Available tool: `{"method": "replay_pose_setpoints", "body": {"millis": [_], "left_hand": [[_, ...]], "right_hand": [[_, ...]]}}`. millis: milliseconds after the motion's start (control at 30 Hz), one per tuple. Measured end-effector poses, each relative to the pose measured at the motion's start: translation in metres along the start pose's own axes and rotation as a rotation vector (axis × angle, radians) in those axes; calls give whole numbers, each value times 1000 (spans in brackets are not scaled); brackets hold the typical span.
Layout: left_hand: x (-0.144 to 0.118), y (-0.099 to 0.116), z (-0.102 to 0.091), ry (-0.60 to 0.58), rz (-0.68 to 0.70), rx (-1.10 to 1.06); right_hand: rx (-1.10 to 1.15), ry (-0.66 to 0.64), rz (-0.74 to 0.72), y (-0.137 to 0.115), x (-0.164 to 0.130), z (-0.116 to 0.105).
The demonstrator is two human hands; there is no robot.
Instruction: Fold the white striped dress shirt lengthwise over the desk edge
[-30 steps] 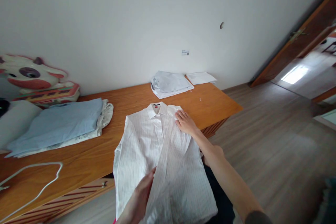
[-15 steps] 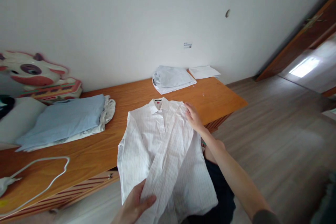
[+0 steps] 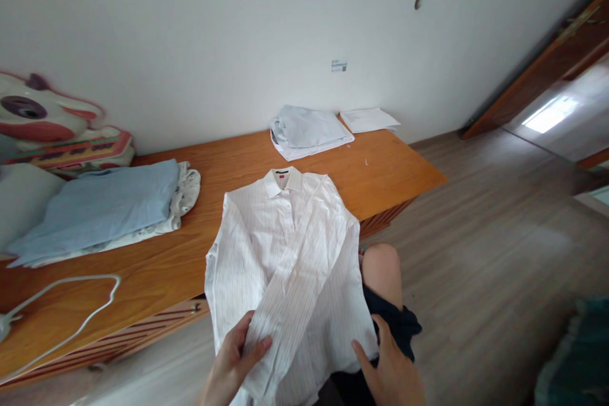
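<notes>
Wooden surface [image 3: 157,279] carries a white shirt [image 3: 285,254], collar far, hem hanging toward the person. Left hand [image 3: 235,361] fingers clamp the folded sleeve's cuff; right hand [image 3: 392,374] rests spread at the hem's corner. Beyond lie folded clothes [image 3: 309,133].

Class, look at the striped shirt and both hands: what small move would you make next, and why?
Probably fold the hem up toward the collar. The shirt lies on the table with its lower part hanging off the edge; a sleeve is already laid across it, the left hand grips the cuff, and the right hand is at the hem.
</notes>
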State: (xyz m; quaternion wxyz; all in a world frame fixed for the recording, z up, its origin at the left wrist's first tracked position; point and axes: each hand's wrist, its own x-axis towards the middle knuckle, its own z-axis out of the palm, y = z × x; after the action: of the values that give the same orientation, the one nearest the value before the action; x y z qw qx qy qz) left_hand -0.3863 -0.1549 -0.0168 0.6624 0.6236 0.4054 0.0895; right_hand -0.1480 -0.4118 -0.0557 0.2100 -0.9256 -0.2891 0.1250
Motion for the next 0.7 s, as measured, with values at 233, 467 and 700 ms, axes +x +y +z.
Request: {"method": "replay_pose_setpoints", "body": {"millis": [233,467,700], "left_hand": [[5,-9,-2,134,11,286],[-13,-7,6,137,19,578],[-21,2,22,129,117,656]], "right_hand": [[382,-162,-95,3,-9,-12],[494,-64,-65,18,-38,-21],[343,131,-201,17,-24,-17]]}}
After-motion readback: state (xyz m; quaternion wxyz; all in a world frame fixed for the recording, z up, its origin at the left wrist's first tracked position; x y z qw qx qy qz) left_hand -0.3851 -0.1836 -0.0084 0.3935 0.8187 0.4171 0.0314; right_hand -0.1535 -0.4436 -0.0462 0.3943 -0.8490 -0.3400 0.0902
